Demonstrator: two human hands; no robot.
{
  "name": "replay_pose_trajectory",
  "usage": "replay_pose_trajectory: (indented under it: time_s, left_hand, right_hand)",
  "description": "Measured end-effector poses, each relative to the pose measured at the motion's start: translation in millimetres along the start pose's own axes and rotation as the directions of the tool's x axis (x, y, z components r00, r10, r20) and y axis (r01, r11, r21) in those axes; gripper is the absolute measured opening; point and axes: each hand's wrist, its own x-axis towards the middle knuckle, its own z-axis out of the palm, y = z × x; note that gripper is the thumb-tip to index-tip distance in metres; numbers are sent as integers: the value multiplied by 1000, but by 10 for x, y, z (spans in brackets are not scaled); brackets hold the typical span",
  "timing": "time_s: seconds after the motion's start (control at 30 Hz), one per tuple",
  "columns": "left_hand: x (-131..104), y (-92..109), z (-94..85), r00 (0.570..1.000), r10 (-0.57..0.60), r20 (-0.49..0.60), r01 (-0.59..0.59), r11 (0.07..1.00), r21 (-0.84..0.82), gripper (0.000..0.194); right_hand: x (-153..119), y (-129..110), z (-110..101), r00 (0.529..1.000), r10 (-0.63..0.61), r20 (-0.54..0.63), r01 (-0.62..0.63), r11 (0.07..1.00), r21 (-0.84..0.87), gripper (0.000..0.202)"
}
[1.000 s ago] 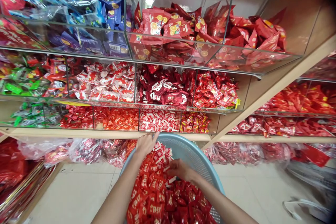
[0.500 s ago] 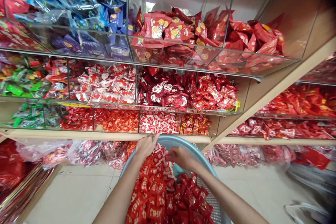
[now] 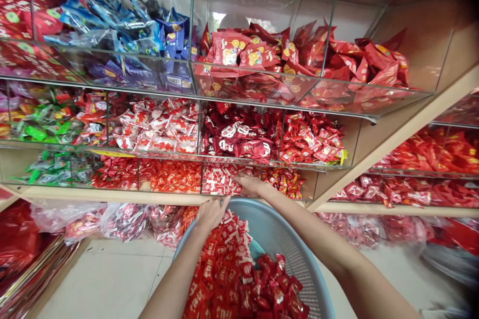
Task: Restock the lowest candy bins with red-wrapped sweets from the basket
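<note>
My left hand (image 3: 211, 213) is closed on the far rim of a blue-grey plastic basket (image 3: 288, 232), beside the lowest shelf edge. Red wrapped candies (image 3: 220, 274) fill the basket's left side, with red-and-white ones near my left hand and darker red ones (image 3: 275, 284) at the right. My right hand (image 3: 250, 184) reaches over the basket into the bottom shelf compartment, at the small red-and-white candies (image 3: 219, 178). Its fingertips touch those candies; whether it holds any is too small to tell.
Clear dividers split the shelves above, which hold blue packets (image 3: 108, 20), large red packets (image 3: 258, 55) and maroon candies (image 3: 235, 132). Bagged candies (image 3: 125, 219) lie under the bottom shelf. A slanting wooden panel (image 3: 396, 144) stands at the right.
My right hand has moved up and forward from over the basket to the red-and-white candies on the bottom shelf. My left hand stays at the basket rim. The view has shifted slightly.
</note>
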Motion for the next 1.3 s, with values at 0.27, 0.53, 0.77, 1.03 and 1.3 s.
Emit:
replay_pose_trajectory:
  time_s: [0.27, 0.53, 0.77, 1.03, 1.3]
  left_hand:
    - [-1, 13, -8, 1000, 1, -1, -1, 1000, 3, 75]
    - [1, -1, 15, 1000, 1, -8, -1, 1000, 6, 76]
    - [-6, 8, -1, 1000, 11, -17, -11, 1000, 2, 75]
    - [-24, 33, -37, 1000, 0, -4, 0, 1000, 3, 74]
    - [-25, 41, -47, 1000, -4, 10, 4, 1000, 6, 73]
  right_hand:
    - [25, -92, 128, 993, 25, -112, -41, 990, -136, 59]
    - [145, -153, 137, 989, -50, -142, 17, 973, -229, 53]
    - [191, -157, 149, 990, -23, -138, -9, 974, -227, 38]
    - [200, -135, 209, 990, -38, -134, 2, 967, -254, 34]
    - [250, -131, 196, 991, -38, -125, 5, 967, -256, 33]
